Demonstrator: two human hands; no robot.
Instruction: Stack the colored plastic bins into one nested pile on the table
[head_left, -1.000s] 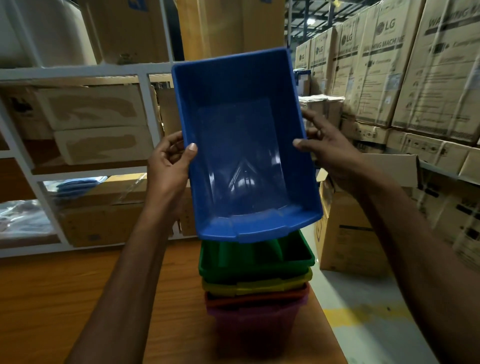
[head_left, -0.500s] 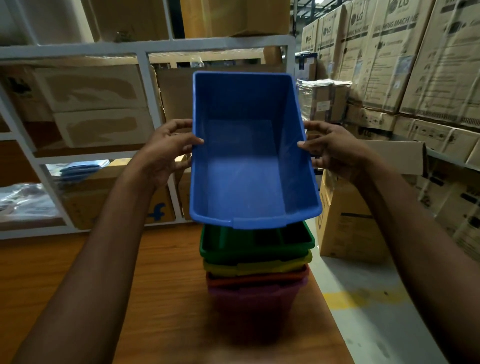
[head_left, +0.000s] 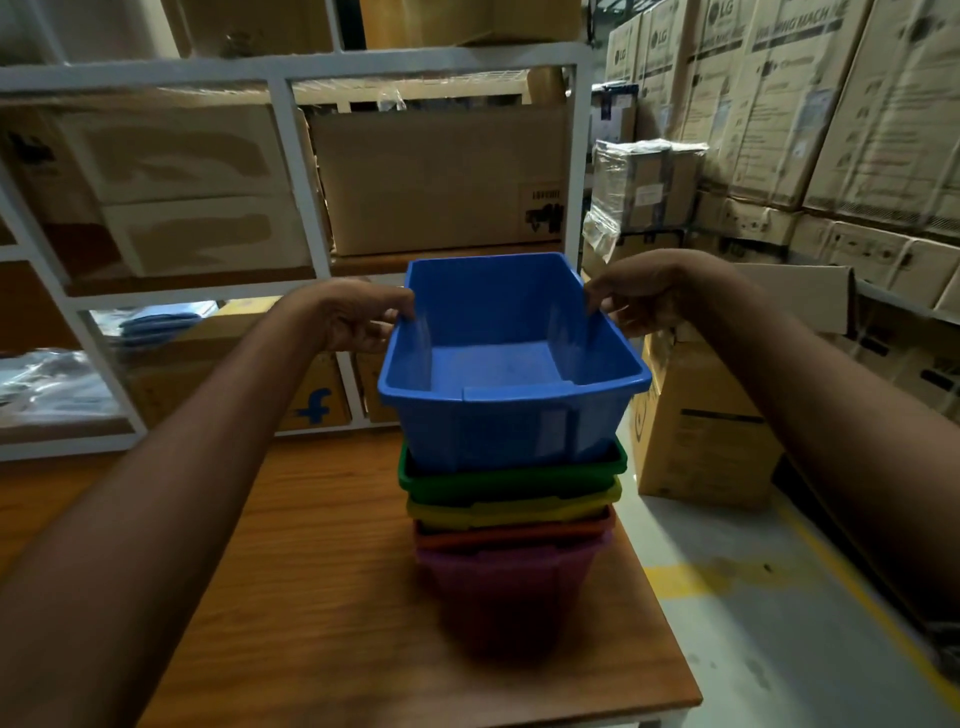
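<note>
A blue bin sits level, its base lowered partly into the green bin at the top of a nested pile. Under the green bin lie a yellow bin, an orange bin and a purple bin at the bottom, which rests on the wooden table. My left hand grips the blue bin's left rim. My right hand grips its right rim. The lower walls of the nested bins are hidden inside one another.
A white metal shelf rack with cardboard boxes stands behind the table. A cardboard box sits on the floor just right of the pile. Tall stacked cartons line the right wall. The table's right edge runs close beside the pile.
The blue bin has come down from chest height, tilted from facing me to level, and its base has entered the green bin. Both hands moved down with it.
</note>
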